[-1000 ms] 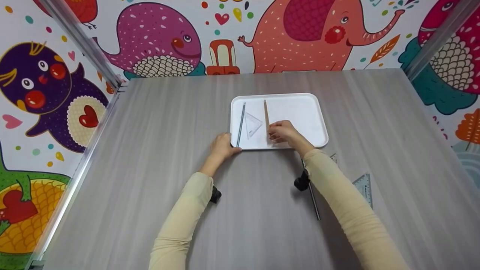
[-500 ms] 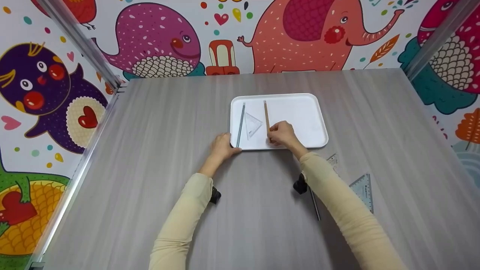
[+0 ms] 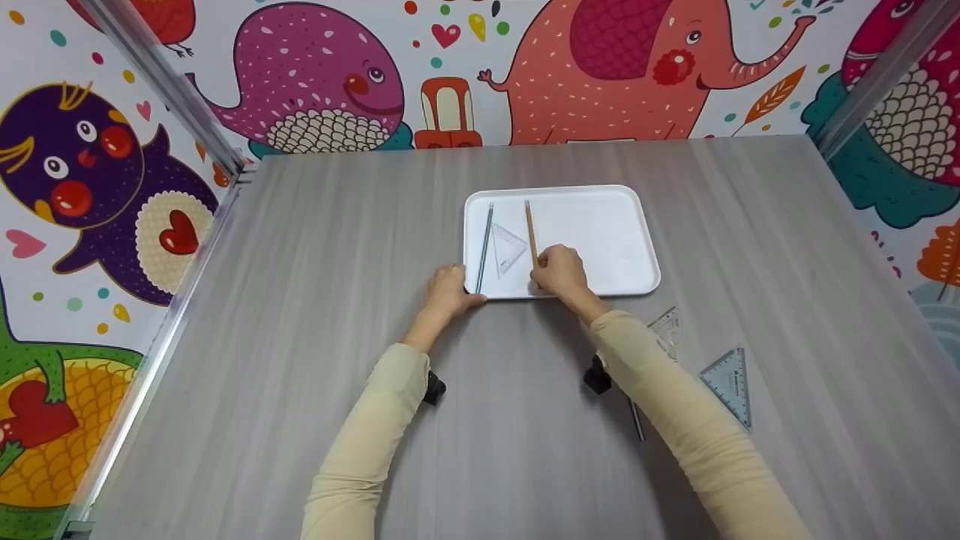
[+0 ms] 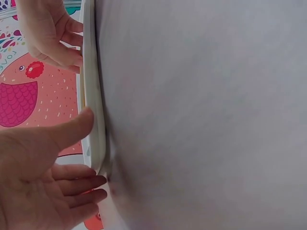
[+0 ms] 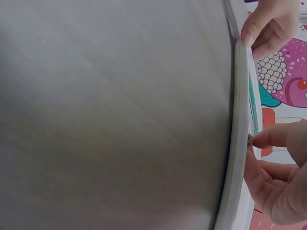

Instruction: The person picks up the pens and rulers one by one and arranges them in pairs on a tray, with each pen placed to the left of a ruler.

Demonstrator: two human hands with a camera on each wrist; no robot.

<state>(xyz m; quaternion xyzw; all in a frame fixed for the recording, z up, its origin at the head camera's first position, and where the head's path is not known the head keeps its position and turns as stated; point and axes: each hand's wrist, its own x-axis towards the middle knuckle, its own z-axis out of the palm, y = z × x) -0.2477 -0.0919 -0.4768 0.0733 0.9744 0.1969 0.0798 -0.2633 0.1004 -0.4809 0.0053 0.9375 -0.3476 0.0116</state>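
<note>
A white tray [image 3: 600, 247] lies on the table toward the far side. My right hand [image 3: 561, 270] pinches the near end of a yellow-brown pencil [image 3: 532, 231] over the tray. In the right wrist view, thumb and index finger meet at the pencil's end [image 5: 250, 138]. My left hand [image 3: 445, 291] grips the tray's near left corner, thumb on the front rim and fingers round the side, as the left wrist view shows the hand [image 4: 57, 177] too. Left of the brown pencil, a clear set square [image 3: 508, 250] and a teal pencil [image 3: 485, 247] lie in the tray.
Right of the tray on the table [image 3: 300, 300] lie a clear drawing template or set square [image 3: 665, 330], partly behind the right sleeve, and a bluish set square [image 3: 731, 384]. A thin dark rod [image 3: 637, 420] is partly hidden under the right forearm. Patterned walls stand behind.
My right hand has slid toward the pencil's near end and slightly left, and the pencil has shifted a little left in the tray. The left hand stays at the corner.
</note>
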